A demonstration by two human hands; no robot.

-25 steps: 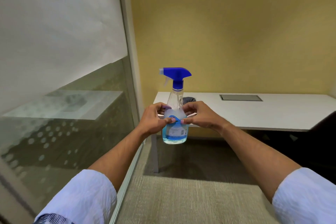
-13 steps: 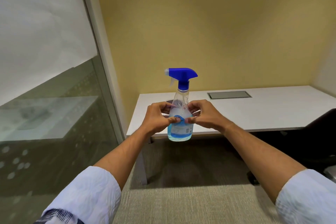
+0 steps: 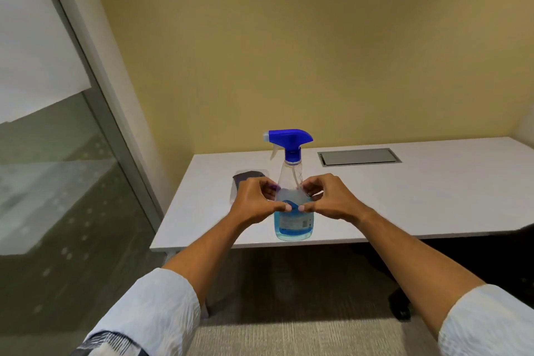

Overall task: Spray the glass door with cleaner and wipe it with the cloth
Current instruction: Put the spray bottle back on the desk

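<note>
Yellow wall (image 3: 318,52) fills the back, plain. Glass door (image 3: 57,182) runs down the left, cut off by the frame edge; upper part frosted white, lower part clear with faint dots and reflections, hard to read. White counter (image 3: 419,196) spans the right, far end cut off; a grey inset hatch (image 3: 359,156) sits in it. Dark shape under the counter at right, unclear what it is. Spray bottle (image 3: 293,182) is upright in front of the counter's near edge, blue trigger head on top, blue liquid low down; can't tell if its base touches the counter. Dark cloth (image 3: 248,178) lies on the counter behind the left hand, partly hidden. Left hand (image 3: 255,201) and right hand (image 3: 329,199) each curl round the bottle's middle, fingertips pinching it from opposite sides.
</note>
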